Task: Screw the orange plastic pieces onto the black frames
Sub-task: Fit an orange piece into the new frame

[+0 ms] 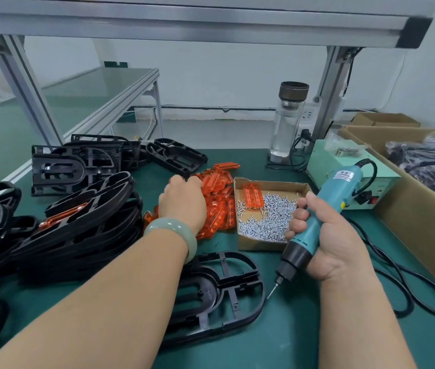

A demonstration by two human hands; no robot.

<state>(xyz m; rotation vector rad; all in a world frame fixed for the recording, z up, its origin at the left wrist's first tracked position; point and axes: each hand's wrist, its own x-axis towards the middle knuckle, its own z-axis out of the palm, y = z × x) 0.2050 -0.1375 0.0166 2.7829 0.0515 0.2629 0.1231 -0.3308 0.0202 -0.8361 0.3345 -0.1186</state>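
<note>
A black frame lies flat on the green mat in front of me, partly under my left forearm. My left hand reaches into a heap of orange plastic pieces; its fingertips are hidden among them, so any hold cannot be made out. My right hand grips a teal electric screwdriver, bit pointing down-left just right of the frame. A small cardboard tray holds several silver screws and one orange piece.
A stack of black frames, one with an orange piece fitted, stands at the left, with more frames behind. A glass bottle, a green power unit, its black cable and a cardboard box fill the right.
</note>
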